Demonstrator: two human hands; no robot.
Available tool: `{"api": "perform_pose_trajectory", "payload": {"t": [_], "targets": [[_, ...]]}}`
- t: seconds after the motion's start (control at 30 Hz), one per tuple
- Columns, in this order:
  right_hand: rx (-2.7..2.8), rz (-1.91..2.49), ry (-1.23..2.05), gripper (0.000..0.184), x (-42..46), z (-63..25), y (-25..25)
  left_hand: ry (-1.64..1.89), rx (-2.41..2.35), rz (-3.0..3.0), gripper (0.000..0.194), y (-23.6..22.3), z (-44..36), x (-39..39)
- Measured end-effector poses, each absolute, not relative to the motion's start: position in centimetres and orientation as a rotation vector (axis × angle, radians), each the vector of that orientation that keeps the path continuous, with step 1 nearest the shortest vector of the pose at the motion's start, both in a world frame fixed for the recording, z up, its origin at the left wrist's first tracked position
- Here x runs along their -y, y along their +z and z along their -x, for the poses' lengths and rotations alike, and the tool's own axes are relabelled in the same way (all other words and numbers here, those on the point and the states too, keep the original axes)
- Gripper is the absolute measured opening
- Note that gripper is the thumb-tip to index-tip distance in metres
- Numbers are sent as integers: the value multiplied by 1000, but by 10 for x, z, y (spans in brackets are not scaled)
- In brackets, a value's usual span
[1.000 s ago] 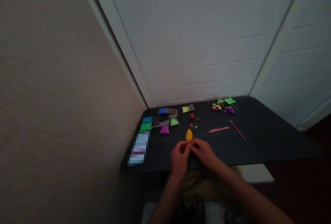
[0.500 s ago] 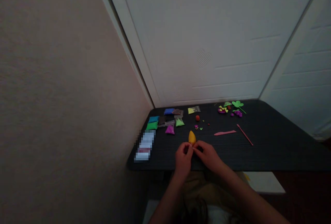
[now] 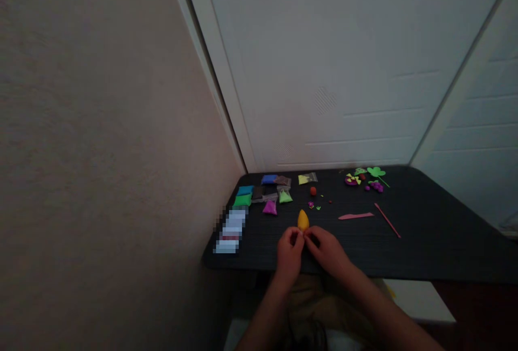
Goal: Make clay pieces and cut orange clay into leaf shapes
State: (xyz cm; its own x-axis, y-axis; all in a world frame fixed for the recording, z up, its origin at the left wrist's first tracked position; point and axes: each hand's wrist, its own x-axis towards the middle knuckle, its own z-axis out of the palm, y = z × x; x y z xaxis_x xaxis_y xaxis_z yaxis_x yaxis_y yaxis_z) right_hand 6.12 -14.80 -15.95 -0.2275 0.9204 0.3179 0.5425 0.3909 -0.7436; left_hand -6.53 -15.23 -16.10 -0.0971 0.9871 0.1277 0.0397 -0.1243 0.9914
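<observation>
A yellow-orange teardrop of modelling clay [image 3: 303, 220] stands at the near middle of the table, its pointed end away from me. My left hand [image 3: 289, 247] pinches at its near end from the left. From the right, the fingertips of my right hand [image 3: 325, 244] close in on the same end. The fingers hide that near end, so any small bit between them cannot be made out. Beyond lie a red-orange clay ball [image 3: 313, 191], a small magenta flower shape [image 3: 311, 204] and a tiny green piece [image 3: 318, 208].
On the dark table [image 3: 437, 232], a pink modelling knife [image 3: 356, 216] and a thin pink stick tool [image 3: 387, 220] lie to the right. Purple clay balls [image 3: 377, 186] and a green clover shape [image 3: 376, 172] sit farther back. Bags of coloured clay, one magenta [image 3: 270, 208], lie left.
The whole view has shifted, so the table sits slightly lower and farther right in the picture. Both hands stay at the near end of the yellow-orange clay.
</observation>
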Motion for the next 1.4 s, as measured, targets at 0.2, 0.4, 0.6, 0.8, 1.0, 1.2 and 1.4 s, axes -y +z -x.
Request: {"api": "perform_pose_trajectory", "payload": {"t": [0.2,0.4,0.6,0.8,1.0,1.2,1.4], "targets": [[1971,1325,553,17,152,-59,-157,1358,-1272,-1310,13,-162,65,153],[1978,1324,596,18,151,-62,-155,1322,-1344,-1381,8,-162,60,153],[1954,1307,631,17,150,-63,-156,1308,-1442,-1459,5,-164,55,153],[1925,1283,640,18,147,-63,-161,1254,-1514,-1610,19,-166,56,153],[1900,1251,615,15,146,-64,-162,1166,-1493,-1761,23,-166,57,153],[1854,1223,594,12,145,-64,-162,1114,-1457,-1809,24,-167,61,152],[1865,1166,601,10,146,-64,-161,1130,-1457,-1793,26,-166,64,152]]}}
